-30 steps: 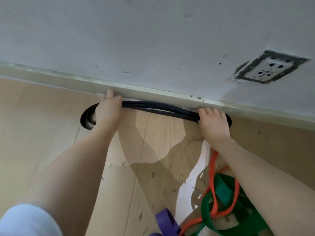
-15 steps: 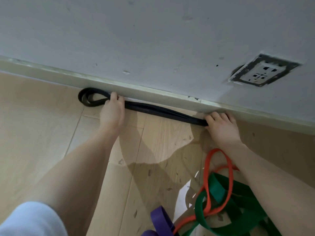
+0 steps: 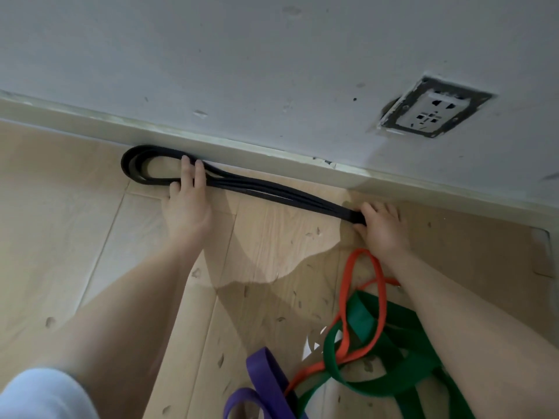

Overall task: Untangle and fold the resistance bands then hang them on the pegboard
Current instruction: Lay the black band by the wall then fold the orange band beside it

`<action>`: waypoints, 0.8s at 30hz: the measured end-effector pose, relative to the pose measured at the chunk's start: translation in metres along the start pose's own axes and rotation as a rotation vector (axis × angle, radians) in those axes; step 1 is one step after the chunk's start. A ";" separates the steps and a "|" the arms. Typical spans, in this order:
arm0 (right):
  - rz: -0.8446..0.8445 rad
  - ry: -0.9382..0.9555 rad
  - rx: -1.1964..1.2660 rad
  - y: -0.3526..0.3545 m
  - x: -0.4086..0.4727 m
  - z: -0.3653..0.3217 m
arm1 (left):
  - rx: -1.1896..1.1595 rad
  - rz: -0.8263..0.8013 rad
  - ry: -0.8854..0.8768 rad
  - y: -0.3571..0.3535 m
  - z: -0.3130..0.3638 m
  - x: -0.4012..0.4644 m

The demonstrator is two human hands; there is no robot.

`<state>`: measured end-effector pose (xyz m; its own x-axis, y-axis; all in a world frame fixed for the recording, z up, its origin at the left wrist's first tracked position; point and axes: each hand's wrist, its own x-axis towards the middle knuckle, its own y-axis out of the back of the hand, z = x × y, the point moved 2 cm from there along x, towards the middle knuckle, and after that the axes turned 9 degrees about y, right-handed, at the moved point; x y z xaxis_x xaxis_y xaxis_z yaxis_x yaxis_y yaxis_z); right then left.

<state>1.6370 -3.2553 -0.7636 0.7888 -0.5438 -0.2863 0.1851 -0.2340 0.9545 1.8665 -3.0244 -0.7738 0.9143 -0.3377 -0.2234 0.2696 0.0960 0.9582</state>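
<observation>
Nearest me, a pale sleeve (image 3: 39,394) is cut off at the bottom left corner. Beside it on the wooden floor (image 3: 75,237) I see a purple band (image 3: 266,385), a green band (image 3: 378,352) and an orange band (image 3: 360,303) tangled together; their lower parts run out of view and my right forearm covers some of the green. Farther out, the black band (image 3: 272,192) lies folded into several strands along the baseboard (image 3: 242,146). My left hand (image 3: 187,204) presses flat on it with fingers straight, the loop end fanning past them. My right hand (image 3: 381,225) pinches the other end, which is hidden in my grip. On the wall, a socket (image 3: 429,113).
</observation>
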 end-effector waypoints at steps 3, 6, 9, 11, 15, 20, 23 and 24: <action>-0.055 -0.029 0.144 -0.001 -0.001 0.007 | -0.034 -0.043 -0.001 0.002 0.012 -0.015; -0.085 -0.023 0.284 0.004 -0.002 0.010 | -0.131 -0.089 -0.040 0.000 0.030 -0.035; 0.021 -0.009 0.371 0.013 -0.007 0.012 | -0.206 -0.177 -0.241 -0.004 0.055 -0.064; 0.159 -0.064 0.495 0.021 -0.023 0.015 | -0.227 -0.237 -0.379 -0.007 0.074 -0.091; -0.146 -0.312 0.670 0.019 -0.087 0.010 | -0.370 -0.331 -0.458 -0.016 0.101 -0.146; -0.006 -0.162 0.958 0.024 -0.128 -0.006 | -0.528 -0.482 -0.255 -0.020 0.108 -0.207; 0.084 0.052 1.000 0.047 -0.142 -0.024 | -0.730 -0.680 -0.120 -0.012 0.110 -0.238; 0.081 0.111 1.030 0.056 -0.147 -0.030 | -0.829 -0.712 -0.086 -0.007 0.110 -0.247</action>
<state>1.5487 -3.1638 -0.6658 0.8355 -0.5240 -0.1652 -0.4205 -0.8034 0.4217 1.6057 -3.0449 -0.7060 0.4526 -0.6270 -0.6340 0.8769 0.4419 0.1890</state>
